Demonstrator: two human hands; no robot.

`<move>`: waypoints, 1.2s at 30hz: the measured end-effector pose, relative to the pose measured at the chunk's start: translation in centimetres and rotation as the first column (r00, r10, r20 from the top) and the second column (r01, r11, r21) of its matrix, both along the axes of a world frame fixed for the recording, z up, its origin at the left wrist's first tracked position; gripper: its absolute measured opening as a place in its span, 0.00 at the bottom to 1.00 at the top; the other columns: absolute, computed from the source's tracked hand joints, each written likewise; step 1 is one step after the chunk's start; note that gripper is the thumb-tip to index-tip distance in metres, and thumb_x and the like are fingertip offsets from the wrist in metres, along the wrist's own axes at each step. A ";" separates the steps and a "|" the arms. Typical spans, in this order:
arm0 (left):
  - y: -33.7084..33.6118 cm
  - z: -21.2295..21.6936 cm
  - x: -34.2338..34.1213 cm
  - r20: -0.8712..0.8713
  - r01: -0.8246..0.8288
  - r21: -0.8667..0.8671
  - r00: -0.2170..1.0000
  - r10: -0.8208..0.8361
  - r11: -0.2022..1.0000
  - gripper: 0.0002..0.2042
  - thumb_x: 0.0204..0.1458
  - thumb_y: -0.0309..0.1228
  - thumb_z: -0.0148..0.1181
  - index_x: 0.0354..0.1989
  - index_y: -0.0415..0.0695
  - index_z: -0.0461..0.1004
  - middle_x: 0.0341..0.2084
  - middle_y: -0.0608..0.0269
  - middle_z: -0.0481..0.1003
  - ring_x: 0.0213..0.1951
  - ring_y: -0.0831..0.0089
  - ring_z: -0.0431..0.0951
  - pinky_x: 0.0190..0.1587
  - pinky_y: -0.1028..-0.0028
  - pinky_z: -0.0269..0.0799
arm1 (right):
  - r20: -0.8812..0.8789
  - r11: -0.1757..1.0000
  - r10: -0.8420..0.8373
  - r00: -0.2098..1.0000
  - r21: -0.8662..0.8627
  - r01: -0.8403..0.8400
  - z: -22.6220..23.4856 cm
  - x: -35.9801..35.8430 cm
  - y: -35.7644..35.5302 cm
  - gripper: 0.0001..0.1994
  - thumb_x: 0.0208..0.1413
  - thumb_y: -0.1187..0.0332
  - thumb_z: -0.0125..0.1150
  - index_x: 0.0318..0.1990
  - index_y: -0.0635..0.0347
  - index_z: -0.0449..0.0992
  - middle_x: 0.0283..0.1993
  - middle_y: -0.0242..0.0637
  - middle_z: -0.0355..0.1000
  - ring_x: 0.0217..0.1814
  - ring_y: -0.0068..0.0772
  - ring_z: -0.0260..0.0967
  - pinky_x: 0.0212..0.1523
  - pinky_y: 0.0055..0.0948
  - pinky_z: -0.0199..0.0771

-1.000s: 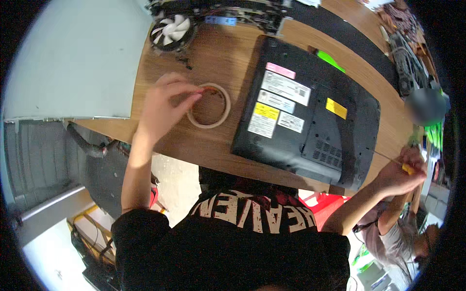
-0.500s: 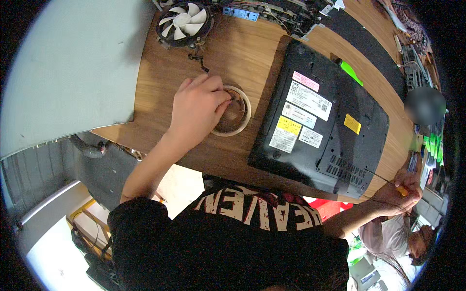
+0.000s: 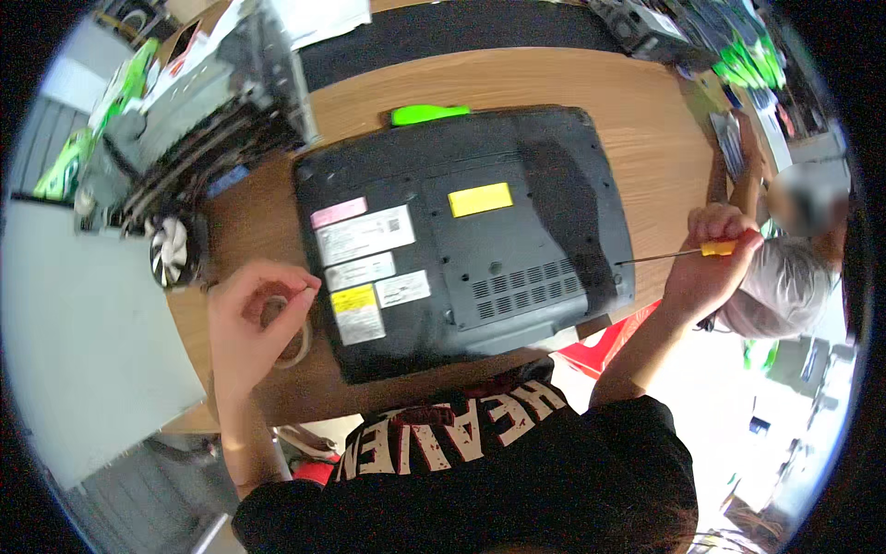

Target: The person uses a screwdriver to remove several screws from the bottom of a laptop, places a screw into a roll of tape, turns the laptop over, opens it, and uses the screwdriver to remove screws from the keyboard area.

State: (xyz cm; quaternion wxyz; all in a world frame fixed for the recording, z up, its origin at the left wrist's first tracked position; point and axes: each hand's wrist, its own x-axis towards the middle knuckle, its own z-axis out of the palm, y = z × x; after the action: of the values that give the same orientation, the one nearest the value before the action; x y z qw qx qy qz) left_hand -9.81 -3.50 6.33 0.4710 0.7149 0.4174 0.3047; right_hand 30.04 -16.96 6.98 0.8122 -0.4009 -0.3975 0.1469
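Observation:
A black laptop (image 3: 480, 240) lies upside down on the wooden table (image 3: 591, 83), with coloured stickers on its underside. My right hand (image 3: 706, 263) grips a thin screwdriver with a yellow handle (image 3: 718, 247), and its tip touches the laptop's right edge. My left hand (image 3: 249, 319) rests on a beige tape roll (image 3: 293, 343) on the table left of the laptop, fingers curled over it. The roll is mostly hidden under the hand.
A cooling fan (image 3: 169, 251) and a metal computer frame (image 3: 198, 120) stand at the table's left rear. A green object (image 3: 426, 114) lies behind the laptop. Another person (image 3: 784, 268) sits to the right. A light grey panel (image 3: 83, 342) lies to the left.
The view has swung, so the laptop now sits in the middle. My left hand stays over the tape roll. My right hand has brought the screwdriver tip to the laptop's edge.

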 end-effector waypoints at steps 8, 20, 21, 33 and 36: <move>5.7 -0.7 14.1 0.246 0.508 -0.205 0.854 -0.458 0.837 0.05 0.45 0.16 0.62 0.29 0.37 0.73 0.29 0.64 0.74 0.32 0.79 0.75 0.39 0.79 0.71 | -0.269 0.996 -0.083 0.959 -0.057 0.070 -3.2 6.4 -3.8 0.19 0.64 0.50 0.42 0.35 0.57 0.63 0.29 0.32 0.56 0.31 0.26 0.50 0.33 0.27 0.53; 12.6 -1.9 27.9 0.041 0.568 -0.405 0.794 -0.606 0.716 0.05 0.45 0.16 0.61 0.30 0.37 0.73 0.29 0.64 0.76 0.32 0.81 0.76 0.37 0.82 0.72 | -0.534 0.986 -0.053 0.844 -0.164 -0.041 -7.9 13.6 -0.1 0.17 0.66 0.53 0.41 0.33 0.59 0.62 0.26 0.30 0.54 0.28 0.21 0.48 0.22 0.18 0.49; 13.4 -2.1 29.0 0.049 0.580 -0.418 0.783 -0.620 0.700 0.05 0.45 0.16 0.61 0.30 0.37 0.73 0.29 0.64 0.76 0.32 0.81 0.76 0.37 0.82 0.72 | -0.541 0.990 -0.030 0.840 -0.131 -0.049 -7.6 13.6 -0.5 0.17 0.66 0.54 0.40 0.33 0.59 0.61 0.26 0.30 0.54 0.27 0.21 0.48 0.21 0.18 0.49; 16.1 -4.8 37.3 -0.002 0.647 -0.265 0.741 -0.671 0.715 0.04 0.48 0.19 0.60 0.31 0.38 0.72 0.26 0.71 0.72 0.30 0.86 0.70 0.35 0.84 0.64 | -0.431 0.952 -0.179 0.884 -0.304 0.045 -8.6 13.9 -0.8 0.16 0.66 0.56 0.41 0.30 0.56 0.59 0.24 0.30 0.51 0.25 0.21 0.46 0.19 0.18 0.49; 15.9 -5.7 37.3 -0.067 0.694 -0.228 0.689 -0.722 0.683 0.03 0.48 0.19 0.60 0.30 0.39 0.72 0.25 0.70 0.73 0.29 0.85 0.71 0.34 0.83 0.63 | -0.403 0.937 -0.244 0.882 -0.331 0.108 -8.6 13.6 -0.7 0.16 0.66 0.57 0.41 0.30 0.57 0.58 0.24 0.30 0.51 0.25 0.20 0.45 0.19 0.18 0.48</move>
State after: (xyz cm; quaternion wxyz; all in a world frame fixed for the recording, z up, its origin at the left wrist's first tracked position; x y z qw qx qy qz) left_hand 27.51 12.35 0.61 0.5830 0.7947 0.1689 0.0032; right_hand 43.68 -17.65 -1.60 0.8205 -0.5104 -0.1395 0.2165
